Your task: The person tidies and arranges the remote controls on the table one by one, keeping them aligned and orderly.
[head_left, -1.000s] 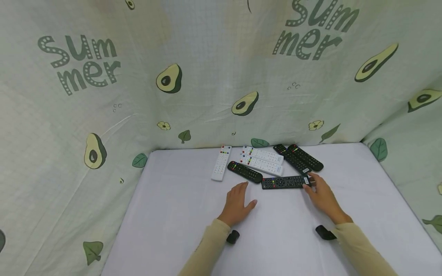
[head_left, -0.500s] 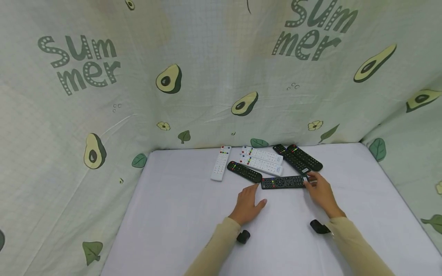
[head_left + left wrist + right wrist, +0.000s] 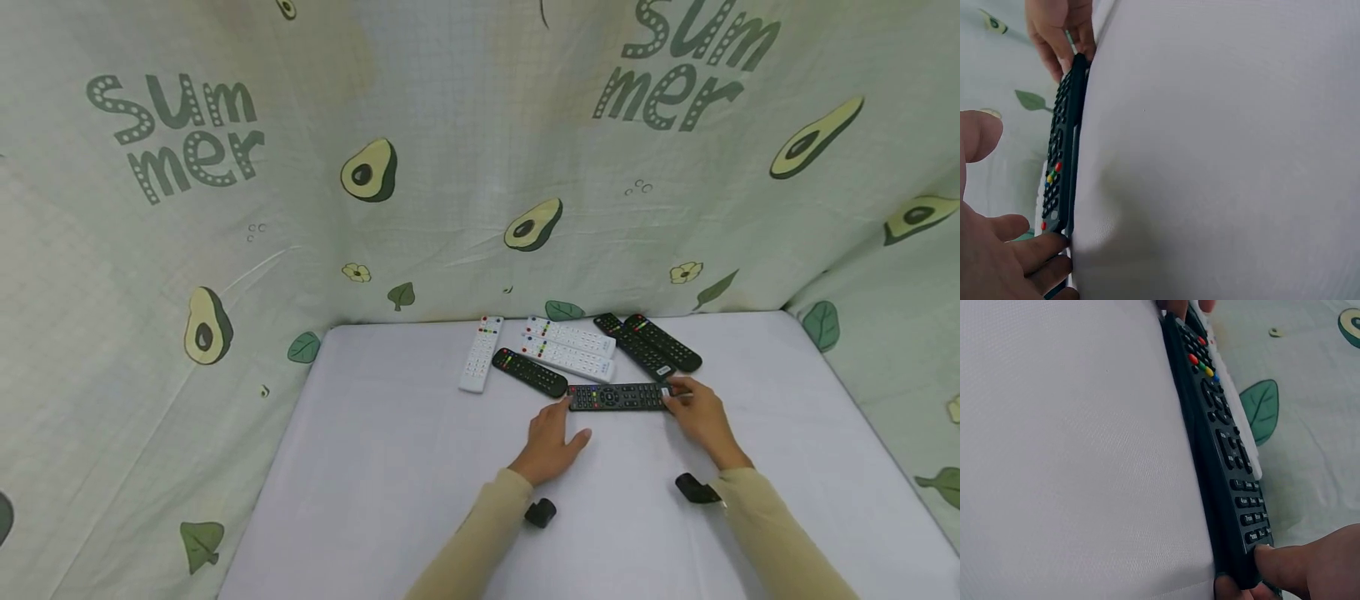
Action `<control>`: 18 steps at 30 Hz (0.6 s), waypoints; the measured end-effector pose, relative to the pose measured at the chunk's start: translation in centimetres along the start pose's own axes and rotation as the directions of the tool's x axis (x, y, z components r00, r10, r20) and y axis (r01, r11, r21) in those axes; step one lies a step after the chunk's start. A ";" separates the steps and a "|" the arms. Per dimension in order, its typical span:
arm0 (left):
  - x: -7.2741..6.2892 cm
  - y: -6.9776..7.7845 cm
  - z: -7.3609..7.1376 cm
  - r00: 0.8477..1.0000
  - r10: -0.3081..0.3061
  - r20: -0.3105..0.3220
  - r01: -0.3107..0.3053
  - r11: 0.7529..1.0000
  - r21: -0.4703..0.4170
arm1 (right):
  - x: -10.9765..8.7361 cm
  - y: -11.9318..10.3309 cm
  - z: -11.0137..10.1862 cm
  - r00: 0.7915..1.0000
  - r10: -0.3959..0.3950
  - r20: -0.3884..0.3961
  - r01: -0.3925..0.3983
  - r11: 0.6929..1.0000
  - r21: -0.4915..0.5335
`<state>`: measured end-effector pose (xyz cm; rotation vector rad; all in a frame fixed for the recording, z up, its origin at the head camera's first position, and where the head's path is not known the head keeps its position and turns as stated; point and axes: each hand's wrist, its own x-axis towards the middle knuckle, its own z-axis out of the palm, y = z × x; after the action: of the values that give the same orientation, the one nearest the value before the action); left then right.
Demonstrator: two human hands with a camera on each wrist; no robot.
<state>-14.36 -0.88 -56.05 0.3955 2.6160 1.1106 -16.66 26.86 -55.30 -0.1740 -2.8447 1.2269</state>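
A black remote control (image 3: 618, 397) lies sideways in front of the other remotes on the white table. My right hand (image 3: 703, 423) pinches its right end; in the right wrist view the thumb (image 3: 1282, 565) presses on top, with fingertips under the end. At the opposite end, my left hand (image 3: 550, 443) touches the remote with its fingertips, fingers fairly straight and thumb held away, as the left wrist view shows. A second black remote (image 3: 529, 372) lies slanted just beyond the left fingertips.
Behind are three white remotes, one standing lengthwise (image 3: 481, 355) and two side by side, the nearer one (image 3: 567, 359) in front. Two more black remotes (image 3: 664, 343) lie slanted at the back right. A printed cloth (image 3: 450, 258) hangs along the table's back edge.
My left hand has moved right and reached the left end of the front black remote. My right hand stays at the right end; the slanted black remote has shifted slightly left.
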 end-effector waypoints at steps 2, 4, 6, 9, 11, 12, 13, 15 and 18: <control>0.0 0.1 0.0 1.000 -0.002 0.002 0.002 1.000 -0.010 | 0.0 -0.1 -0.1 1.000 0.013 0.013 -0.013 1.000 -0.007; 0.0 0.2 0.1 1.000 -0.005 0.004 0.005 1.000 -0.020 | -0.2 -0.1 -0.3 0.999 0.027 0.024 -0.026 1.000 -0.010; 0.0 0.3 0.2 1.000 -0.023 0.004 0.023 0.999 -0.034 | -0.3 -0.1 -0.3 0.999 0.040 0.036 -0.040 0.999 -0.014; -0.2 0.3 0.4 0.999 -0.048 0.003 0.048 0.997 -0.059 | -0.6 0.0 -0.4 0.997 0.058 0.051 -0.057 0.998 -0.024; -0.3 0.3 0.5 0.998 -0.067 0.001 0.067 0.995 -0.079 | -0.8 0.1 -0.4 0.996 0.069 0.062 -0.067 0.997 -0.029; -0.4 0.2 0.5 0.998 -0.067 -0.002 0.067 0.993 -0.093 | -1.0 0.1 -0.4 0.995 0.072 0.066 -0.071 0.997 -0.030; -0.5 0.2 0.5 0.998 -0.068 -0.005 0.067 0.992 -0.105 | -1.1 0.1 -0.5 0.994 0.077 0.071 -0.075 0.997 -0.026; -0.8 0.2 0.3 0.998 -0.066 -0.014 0.064 0.989 -0.134 | -1.5 0.1 -0.5 0.993 0.087 0.081 -0.086 0.996 -0.016; -1.2 0.2 -0.1 0.998 -0.049 -0.033 0.042 0.984 -0.176 | -2.0 -0.2 -0.6 0.990 0.103 0.099 -0.104 0.995 0.005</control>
<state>-13.24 -1.25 -55.66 0.2786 2.5189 1.3313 -14.60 26.92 -54.78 -0.2718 -2.9472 1.3037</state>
